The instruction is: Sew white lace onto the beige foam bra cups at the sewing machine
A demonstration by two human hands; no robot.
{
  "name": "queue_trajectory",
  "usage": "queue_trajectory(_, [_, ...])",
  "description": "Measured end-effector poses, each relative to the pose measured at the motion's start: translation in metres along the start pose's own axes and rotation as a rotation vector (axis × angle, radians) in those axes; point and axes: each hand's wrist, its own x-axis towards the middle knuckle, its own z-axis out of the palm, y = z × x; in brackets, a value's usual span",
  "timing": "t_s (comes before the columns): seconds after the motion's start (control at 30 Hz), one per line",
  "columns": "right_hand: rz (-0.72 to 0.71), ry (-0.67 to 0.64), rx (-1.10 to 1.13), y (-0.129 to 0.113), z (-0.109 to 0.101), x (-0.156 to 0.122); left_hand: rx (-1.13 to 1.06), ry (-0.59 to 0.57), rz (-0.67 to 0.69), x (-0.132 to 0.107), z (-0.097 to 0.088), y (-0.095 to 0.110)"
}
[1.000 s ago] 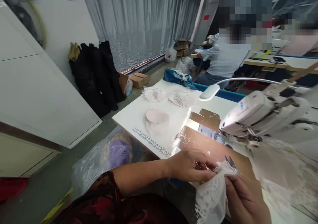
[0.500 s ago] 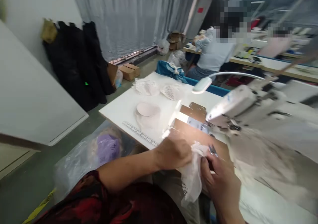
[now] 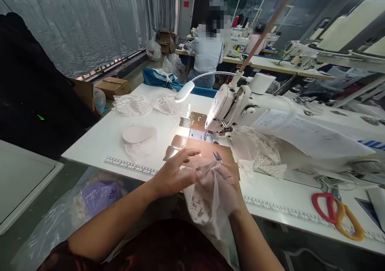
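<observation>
My left hand (image 3: pixel 177 172) is just left of a sheer whitish lace fabric piece (image 3: pixel 200 207). Its fingers are stretched out and apart, with the thumb tip at the fabric's upper edge. My right hand (image 3: pixel 231 183) is closed, partly under the sheer cloth, and holds small thread snips (image 3: pixel 217 157), whose blades point up and away from me. The fabric hangs from this hand over the table's front edge. Beyond both hands, brown tape-covered card (image 3: pixel 204 150) lies before the lit needle area of a white sewing machine (image 3: pixel 221 108).
Lace pieces (image 3: pixel 132 105) and a pale cup-shaped piece (image 3: pixel 140 134) lie on the white table (image 3: pixel 93 140). Scissors with red and orange handles (image 3: pixel 338 215) rest at the right front. A lamp (image 3: pixel 185 91) leans over the table. A co-worker (image 3: pixel 207 48) sits beyond.
The view has swung right, bringing the scissors and more of the machine into sight. My left hand's fingers have spread, and the fabric is now draped over my right hand.
</observation>
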Motion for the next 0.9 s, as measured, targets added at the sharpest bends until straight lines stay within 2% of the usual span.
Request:
queue_trajectory(0.13, [0.038, -0.09, 0.214, -0.003, 0.003, 0.001, -0.01, -0.037, -0.106, 0.007, 0.005, -0.005])
queue_trajectory(0.3, [0.097, 0.017, 0.347, 0.008, -0.007, 0.005, -0.05, -0.042, -0.158, 0.008, 0.006, -0.009])
queue_trajectory(0.5, [0.121, -0.041, 0.146, 0.002, -0.006, 0.001, -0.178, -0.041, -0.218, 0.014, 0.008, -0.018])
queue_trajectory(0.63, [0.096, -0.041, 0.117, -0.004, -0.003, 0.0, -0.273, -0.037, -0.277, 0.016, 0.009, -0.021])
queue_trajectory(0.9, [0.085, -0.071, 0.084, 0.009, -0.003, 0.005, -0.265, 0.013, -0.302, 0.017, 0.009, -0.022])
